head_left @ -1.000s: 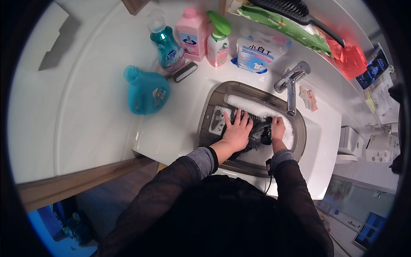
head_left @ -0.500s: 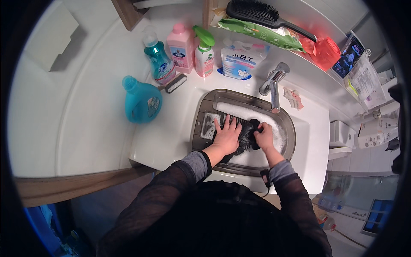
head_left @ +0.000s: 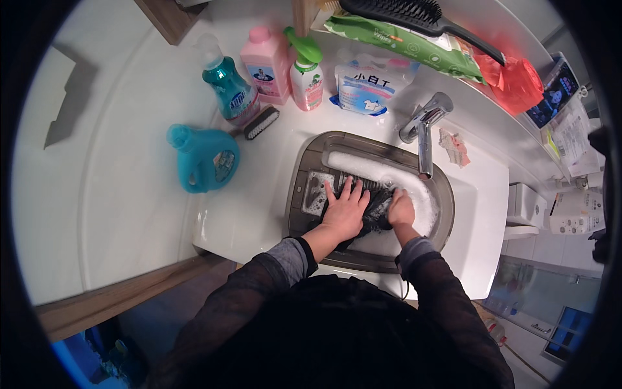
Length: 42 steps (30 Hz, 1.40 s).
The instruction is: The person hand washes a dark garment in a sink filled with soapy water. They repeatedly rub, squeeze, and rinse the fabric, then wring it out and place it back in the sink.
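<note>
A grey washbasin (head_left: 448, 206) sits in the white sink and holds white suds (head_left: 369, 165). In it lies a wet black cloth (head_left: 374, 212), bunched over a ridged washboard surface (head_left: 359, 176). My left hand (head_left: 345, 214) rests flat on the cloth's left part, fingers spread. At the cloth's right end my right hand (head_left: 401, 209) is closed on the fabric, its fingertips partly hidden. Left of my left hand is a soap recess (head_left: 319, 193) covered in foam.
The chrome faucet (head_left: 424, 136) reaches over the basin's back rim. A teal jug (head_left: 202, 159), scrub brush (head_left: 262, 123), teal bottle (head_left: 230, 91), pink bottle (head_left: 265, 65), green-topped spray bottle (head_left: 306, 81) and white pouch (head_left: 366, 87) stand behind. A black hairbrush (head_left: 421, 23) lies on the shelf.
My right hand has pressed down onto the cloth, and the bunched end it held raised is now lower and mostly covered. My left hand stays flat. The view has shifted slightly.
</note>
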### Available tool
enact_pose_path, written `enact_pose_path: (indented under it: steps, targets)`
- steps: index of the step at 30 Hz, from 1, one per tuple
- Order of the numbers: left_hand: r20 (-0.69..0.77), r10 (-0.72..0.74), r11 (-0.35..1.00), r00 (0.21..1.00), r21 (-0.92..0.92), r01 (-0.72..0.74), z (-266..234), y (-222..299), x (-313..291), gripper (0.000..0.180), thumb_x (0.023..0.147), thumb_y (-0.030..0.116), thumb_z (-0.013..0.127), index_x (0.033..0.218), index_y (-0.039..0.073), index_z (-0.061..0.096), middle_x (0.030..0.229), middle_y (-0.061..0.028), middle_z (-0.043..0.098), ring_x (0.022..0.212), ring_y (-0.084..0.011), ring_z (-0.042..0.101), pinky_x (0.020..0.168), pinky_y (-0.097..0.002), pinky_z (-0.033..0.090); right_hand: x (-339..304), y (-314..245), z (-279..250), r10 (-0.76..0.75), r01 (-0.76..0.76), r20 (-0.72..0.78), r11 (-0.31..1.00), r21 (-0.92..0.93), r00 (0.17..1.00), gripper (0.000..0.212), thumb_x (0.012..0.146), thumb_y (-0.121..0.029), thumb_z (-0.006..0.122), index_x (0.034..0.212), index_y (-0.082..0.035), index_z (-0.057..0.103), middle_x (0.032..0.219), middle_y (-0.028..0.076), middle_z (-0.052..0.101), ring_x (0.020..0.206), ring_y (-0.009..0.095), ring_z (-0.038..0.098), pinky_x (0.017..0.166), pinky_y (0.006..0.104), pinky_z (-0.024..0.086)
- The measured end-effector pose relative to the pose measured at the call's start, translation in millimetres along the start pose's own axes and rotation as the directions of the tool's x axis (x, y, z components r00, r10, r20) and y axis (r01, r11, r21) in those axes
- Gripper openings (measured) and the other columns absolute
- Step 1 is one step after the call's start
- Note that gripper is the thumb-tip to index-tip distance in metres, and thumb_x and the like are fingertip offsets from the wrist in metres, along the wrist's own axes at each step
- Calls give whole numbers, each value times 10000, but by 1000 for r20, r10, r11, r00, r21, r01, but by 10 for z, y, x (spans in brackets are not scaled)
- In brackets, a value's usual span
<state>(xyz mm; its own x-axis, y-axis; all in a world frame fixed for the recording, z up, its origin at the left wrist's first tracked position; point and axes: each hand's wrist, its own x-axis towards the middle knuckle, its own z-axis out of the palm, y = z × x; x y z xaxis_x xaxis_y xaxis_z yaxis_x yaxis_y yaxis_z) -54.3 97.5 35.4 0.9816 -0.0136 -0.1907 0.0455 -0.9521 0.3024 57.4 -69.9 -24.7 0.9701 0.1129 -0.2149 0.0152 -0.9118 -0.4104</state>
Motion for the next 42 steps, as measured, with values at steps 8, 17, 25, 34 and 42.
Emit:
enact_pose_path:
  steps: [8, 17, 25, 34, 42]
  targets:
    - [-1, 3, 1000, 1000, -1, -3, -20, 11, 2, 732, 814, 277, 693, 1464, 89, 413, 1557, -169, 313, 1488, -395, 190, 1060, -817, 88, 487, 301, 34, 184, -170, 91, 975, -141, 979, 532, 1019, -453, 358, 1185, -20, 617, 1173, 262, 659, 1126, 432, 616, 971, 517, 473]
    - [-25, 5, 1000, 1000, -11, -5, 2, 4, -26, 734, 810, 285, 699, 1463, 102, 418, 1559, -159, 322, 1490, -386, 195, 1069, -813, 84, 613, 597, 40, 226, -295, 212, 872, 390, 951, 480, 946, -415, 563, 1166, 7, 621, 1060, 154, 673, 987, 284, 653, 877, 407, 503]
    - [-54, 20, 1000, 998, -8, -21, 13, -13, -39, 758, 786, 289, 708, 1450, 63, 420, 1542, -156, 342, 1480, -386, 211, 1064, -815, 88, -258, 19, -92, -153, 54, 94, 750, 659, 984, 50, 784, -79, 642, 800, -42, 613, 798, 88, 585, 748, 220, 543, 723, 328, 465]
    - [13, 1, 1000, 1000, -20, -1, -31, 4, 16, 763, 781, 269, 710, 1453, 65, 410, 1551, -161, 326, 1483, -398, 197, 1061, -816, 87, -253, -220, 267, -171, 198, -201, 972, 128, 965, 325, 988, -336, 527, 865, -96, 708, 970, 119, 619, 1004, 378, 533, 886, 512, 424]
    - [-51, 7, 1000, 999, -13, -7, 4, 18, 24, 706, 789, 254, 703, 1424, 78, 451, 1523, -154, 358, 1477, -392, 212, 1068, -809, 87, 339, 146, 376, -13, 10, -146, 1000, -22, 989, 465, 1000, -453, 465, 937, -79, 733, 1073, 148, 673, 1014, 397, 602, 885, 555, 439]
